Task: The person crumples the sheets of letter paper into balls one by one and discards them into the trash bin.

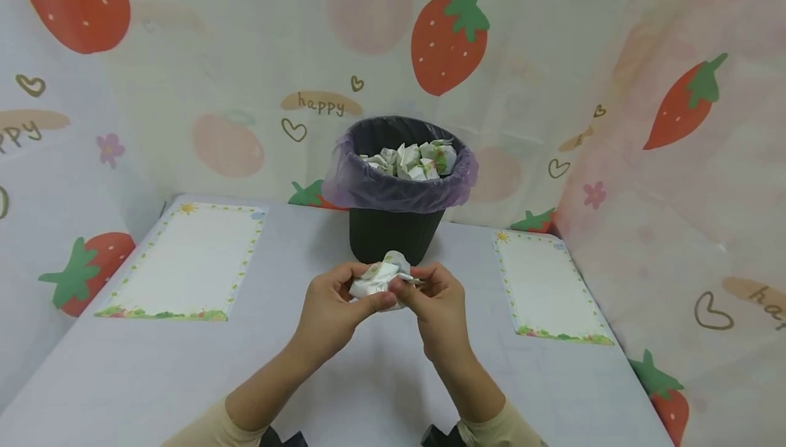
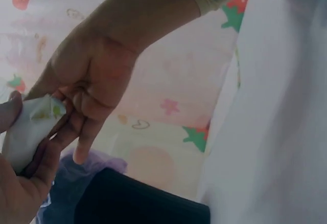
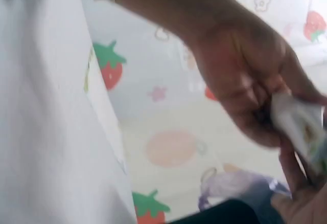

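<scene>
Both hands hold a crumpled piece of white paper [image 1: 376, 282] with a few green printed marks, raised in front of the bin. My left hand [image 1: 325, 310] pinches its left side, thumb along the near face and fingers behind. On the other side, my right hand [image 1: 443, 305] grips the paper between thumb and curled fingers. Seen in the left wrist view, the paper [image 2: 25, 132] lies folded into a compact wad between the two hands. The right wrist view shows the same wad [image 3: 299, 124], slightly blurred.
Behind the hands stands a black bin [image 1: 393, 235] with a purple bag liner [image 1: 340, 177] over its rim. Several crumpled papers [image 1: 411, 160] fill it. Bordered white sheets lie on the table at left [image 1: 184, 263] and right [image 1: 552, 286]. Strawberry-printed curtains enclose the table.
</scene>
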Demonstrator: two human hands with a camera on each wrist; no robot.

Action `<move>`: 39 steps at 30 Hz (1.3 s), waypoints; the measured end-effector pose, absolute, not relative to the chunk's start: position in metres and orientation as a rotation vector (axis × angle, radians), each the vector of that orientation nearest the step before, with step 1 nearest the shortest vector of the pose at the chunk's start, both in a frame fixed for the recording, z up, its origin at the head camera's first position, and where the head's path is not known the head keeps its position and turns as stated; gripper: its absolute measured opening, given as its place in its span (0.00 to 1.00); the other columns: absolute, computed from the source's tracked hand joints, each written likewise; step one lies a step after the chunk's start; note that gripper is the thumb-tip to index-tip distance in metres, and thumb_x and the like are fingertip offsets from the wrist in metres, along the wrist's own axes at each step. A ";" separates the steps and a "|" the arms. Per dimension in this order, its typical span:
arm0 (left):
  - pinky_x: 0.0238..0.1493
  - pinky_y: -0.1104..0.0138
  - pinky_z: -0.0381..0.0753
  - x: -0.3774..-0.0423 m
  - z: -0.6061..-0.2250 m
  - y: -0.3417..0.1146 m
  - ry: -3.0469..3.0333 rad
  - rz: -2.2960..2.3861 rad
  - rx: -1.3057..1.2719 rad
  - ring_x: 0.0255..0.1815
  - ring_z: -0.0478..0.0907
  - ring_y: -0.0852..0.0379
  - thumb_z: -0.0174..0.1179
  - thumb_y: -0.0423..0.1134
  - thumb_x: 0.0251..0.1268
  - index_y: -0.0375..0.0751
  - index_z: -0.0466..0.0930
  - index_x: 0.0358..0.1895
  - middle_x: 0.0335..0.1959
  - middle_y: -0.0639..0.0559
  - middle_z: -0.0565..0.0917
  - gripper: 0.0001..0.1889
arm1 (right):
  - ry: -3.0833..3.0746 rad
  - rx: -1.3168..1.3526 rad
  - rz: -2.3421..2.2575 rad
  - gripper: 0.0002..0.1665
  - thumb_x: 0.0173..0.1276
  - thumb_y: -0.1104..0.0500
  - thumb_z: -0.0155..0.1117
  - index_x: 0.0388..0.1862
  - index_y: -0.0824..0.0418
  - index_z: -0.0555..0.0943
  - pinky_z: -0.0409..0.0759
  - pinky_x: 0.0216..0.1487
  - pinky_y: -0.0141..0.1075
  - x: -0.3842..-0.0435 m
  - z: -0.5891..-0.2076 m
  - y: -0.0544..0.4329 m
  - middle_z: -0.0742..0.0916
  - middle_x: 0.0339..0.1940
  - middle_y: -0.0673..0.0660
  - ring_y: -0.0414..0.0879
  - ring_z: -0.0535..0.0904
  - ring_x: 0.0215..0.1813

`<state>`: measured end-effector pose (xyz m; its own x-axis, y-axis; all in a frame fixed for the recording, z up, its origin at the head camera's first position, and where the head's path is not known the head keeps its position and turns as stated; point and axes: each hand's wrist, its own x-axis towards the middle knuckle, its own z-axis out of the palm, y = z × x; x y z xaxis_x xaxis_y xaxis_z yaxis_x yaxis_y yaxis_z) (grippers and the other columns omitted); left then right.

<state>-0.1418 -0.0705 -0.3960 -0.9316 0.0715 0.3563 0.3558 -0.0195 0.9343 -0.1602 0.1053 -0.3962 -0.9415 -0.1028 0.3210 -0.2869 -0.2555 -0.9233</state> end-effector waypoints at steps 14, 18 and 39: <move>0.47 0.67 0.87 -0.153 -0.375 -0.100 -2.140 -2.427 -0.616 0.43 0.83 0.54 0.79 0.46 0.52 0.28 0.74 0.60 0.50 0.42 0.79 0.36 | -1.974 1.382 1.959 0.47 0.57 0.48 0.79 0.69 0.71 0.73 0.76 0.70 0.39 -0.179 -0.387 0.136 0.78 0.72 0.61 0.54 0.73 0.73; 0.46 0.68 0.87 -0.154 -0.378 -0.098 -2.095 -2.474 -0.596 0.42 0.83 0.56 0.79 0.50 0.49 0.28 0.74 0.59 0.48 0.45 0.79 0.39 | -1.865 1.424 2.051 0.49 0.58 0.50 0.77 0.71 0.75 0.70 0.79 0.67 0.39 -0.178 -0.390 0.130 0.73 0.76 0.64 0.57 0.67 0.78; 0.53 0.63 0.86 -0.134 -0.377 -0.073 -1.996 -2.507 -0.352 0.53 0.83 0.50 0.77 0.36 0.57 0.35 0.69 0.65 0.57 0.38 0.80 0.35 | -1.728 0.972 2.083 0.36 0.60 0.50 0.74 0.60 0.73 0.81 0.80 0.64 0.41 -0.163 -0.401 0.110 0.88 0.59 0.54 0.56 0.77 0.71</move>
<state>-0.1342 -0.0732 -0.3772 -0.9728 0.1988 0.1188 0.0712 -0.2313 0.9703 -0.1629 0.1104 -0.4007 -0.7404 -0.2089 0.6389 -0.5892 -0.2557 -0.7664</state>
